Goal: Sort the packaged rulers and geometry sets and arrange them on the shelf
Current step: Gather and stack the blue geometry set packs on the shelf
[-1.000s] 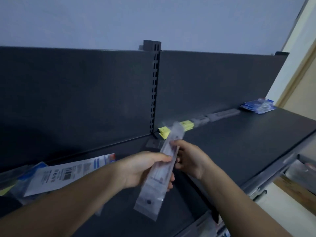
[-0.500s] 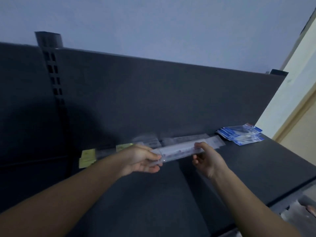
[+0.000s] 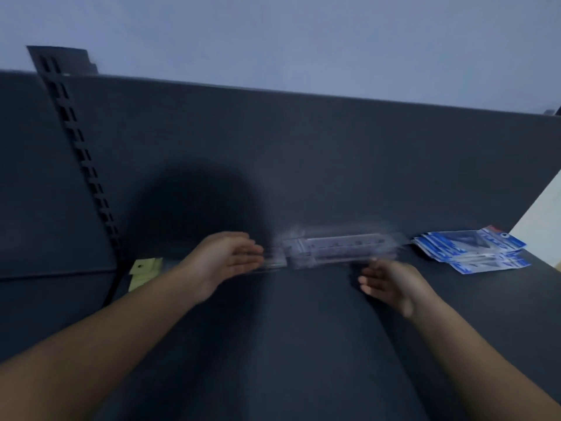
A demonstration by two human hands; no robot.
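left grip (image 3: 226,259), right grip (image 3: 385,284) released, flanking clear ruler packs (image 3: 340,249) on shelf (image 3: 303,344) | risk: our stray nudge could skew them into blue geometry sets (image 3: 473,252), frame right

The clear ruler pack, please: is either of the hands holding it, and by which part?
Nothing is held: the ruler pack lies on the shelf, left hand and right hand both open beside it.

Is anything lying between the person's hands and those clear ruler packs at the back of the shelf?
Nothing visible. The left hand sits at the left end of the clear ruler packs; only bare shelf separates the right hand from them.
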